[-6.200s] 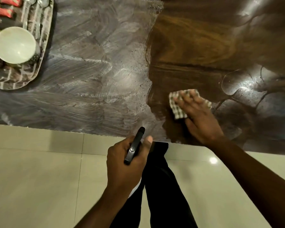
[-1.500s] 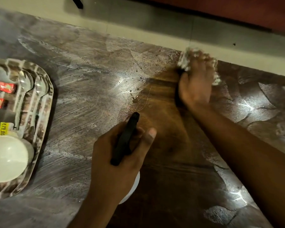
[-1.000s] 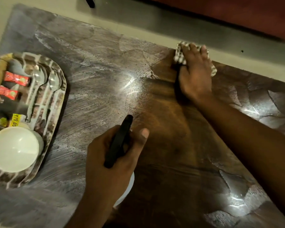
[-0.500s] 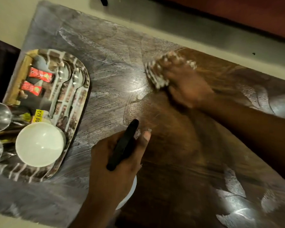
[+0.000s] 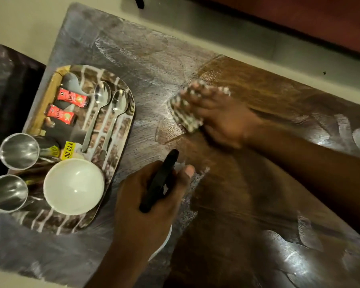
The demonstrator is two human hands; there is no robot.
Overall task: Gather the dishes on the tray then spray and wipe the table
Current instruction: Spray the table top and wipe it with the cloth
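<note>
My left hand (image 5: 141,215) grips a spray bottle (image 5: 160,179) by its black head, and a bit of the white body shows below the hand. My right hand (image 5: 222,119) presses a checkered cloth (image 5: 184,113) flat on the wooden table (image 5: 247,204); hand and cloth are blurred by motion. The patterned tray (image 5: 71,227) at the left holds a white bowl (image 5: 73,186), two steel cups (image 5: 19,151), two spoons (image 5: 98,107) and two red sachets (image 5: 71,98). The table's left part is streaked white; the part around my right arm is dark and wet.
A dark seat (image 5: 6,96) stands off the table's left end. Pale floor (image 5: 227,32) lies past the far edge, with dark red furniture (image 5: 299,15) beyond it. The table's near left corner is at the bottom left.
My right hand has slid the cloth from the far edge leftward and toward me, into the streaked area. My left hand keeps hold of the spray bottle. More of the tray shows now.
</note>
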